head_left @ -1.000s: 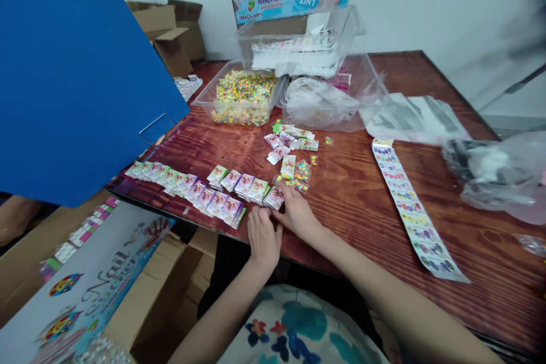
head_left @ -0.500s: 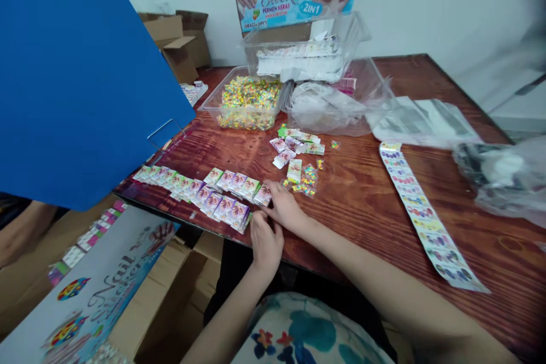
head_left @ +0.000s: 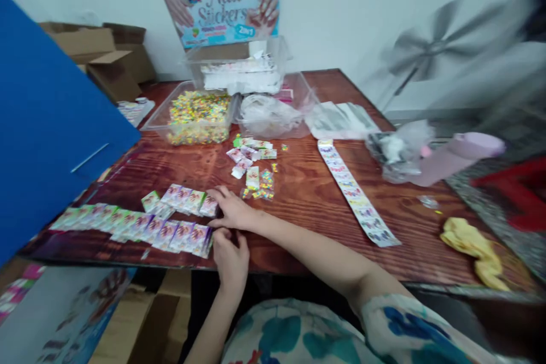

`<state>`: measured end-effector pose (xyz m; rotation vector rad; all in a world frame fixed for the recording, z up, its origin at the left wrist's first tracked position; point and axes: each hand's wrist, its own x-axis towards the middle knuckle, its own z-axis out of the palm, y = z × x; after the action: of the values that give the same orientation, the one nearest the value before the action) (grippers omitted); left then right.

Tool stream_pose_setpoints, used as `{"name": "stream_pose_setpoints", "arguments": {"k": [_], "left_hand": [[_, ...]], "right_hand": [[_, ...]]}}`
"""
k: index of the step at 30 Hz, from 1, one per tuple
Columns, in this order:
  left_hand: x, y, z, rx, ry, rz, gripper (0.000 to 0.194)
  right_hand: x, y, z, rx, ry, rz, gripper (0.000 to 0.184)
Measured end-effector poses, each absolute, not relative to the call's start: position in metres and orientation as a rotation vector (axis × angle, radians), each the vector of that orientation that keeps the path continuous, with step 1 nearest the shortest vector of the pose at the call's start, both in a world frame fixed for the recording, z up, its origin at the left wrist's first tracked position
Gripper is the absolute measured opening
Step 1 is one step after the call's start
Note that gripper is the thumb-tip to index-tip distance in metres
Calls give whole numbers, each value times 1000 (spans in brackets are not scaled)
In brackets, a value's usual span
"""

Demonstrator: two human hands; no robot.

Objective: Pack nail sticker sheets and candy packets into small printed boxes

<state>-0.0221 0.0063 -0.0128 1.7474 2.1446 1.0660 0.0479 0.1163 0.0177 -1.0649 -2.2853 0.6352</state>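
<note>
Leftward along the front row of small nail-sticker boxes (head_left: 140, 226), the back row (head_left: 187, 200) has slid since the earlier frame. My left hand (head_left: 230, 256) curls by the front row's right end; whether it pinches anything, I cannot tell. My right hand (head_left: 232, 210), half open, touches the back row's end box, grip unclear. Beyond, on the wooden table (head_left: 298, 176), lie a sticker strip (head_left: 353, 193) and clear tub (head_left: 156, 126); farther, a fan (head_left: 435, 49).
</note>
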Motion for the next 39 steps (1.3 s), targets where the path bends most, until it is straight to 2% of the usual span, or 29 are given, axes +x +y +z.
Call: {"name": "stream_pose_setpoints", "arguments": {"k": [2, 4, 6, 8, 11, 16, 21, 23, 27, 31, 33, 36, 39], "left_hand": [[-23, 7, -14, 1753, 2148, 1061, 15], [-23, 8, -13, 1758, 2150, 1057, 17], [-23, 8, -12, 1754, 2153, 1045, 19], [-21, 7, -10, 1768, 2154, 1023, 19], [-15, 5, -6, 1900, 2111, 1004, 15], [5, 10, 5, 2238, 1876, 1023, 4], [23, 41, 20, 2340, 1751, 957, 9], [27, 57, 24, 2361, 1759, 891, 9], [35, 79, 23, 2385, 1826, 744, 10], [45, 99, 19, 2420, 1857, 673, 34], [47, 111, 15, 2431, 1853, 646, 43], [46, 128, 10, 2408, 1846, 604, 34], [41, 136, 7, 2346, 1794, 644, 27]], "right_hand": [[80, 116, 26, -971, -2310, 582, 82], [130, 114, 36, -1008, -2292, 530, 63], [195, 112, 45, -1203, -2227, 477, 41], [266, 109, 51, -1497, -2095, 412, 34], [358, 102, 50, -1773, -1962, 339, 30], [427, 82, 27, -1785, -2160, 376, 41], [412, 97, 16, -1788, -2216, 232, 35], [381, 116, 23, -1670, -2174, 185, 34], [290, 163, 39, -1440, -2201, 298, 27], [220, 210, 34, -1571, -2148, 266, 35], [205, 226, 28, -1641, -2128, 271, 31], [202, 231, 26, -1741, -2086, 263, 23], [213, 208, 33, -1832, -1996, 206, 32]]}}
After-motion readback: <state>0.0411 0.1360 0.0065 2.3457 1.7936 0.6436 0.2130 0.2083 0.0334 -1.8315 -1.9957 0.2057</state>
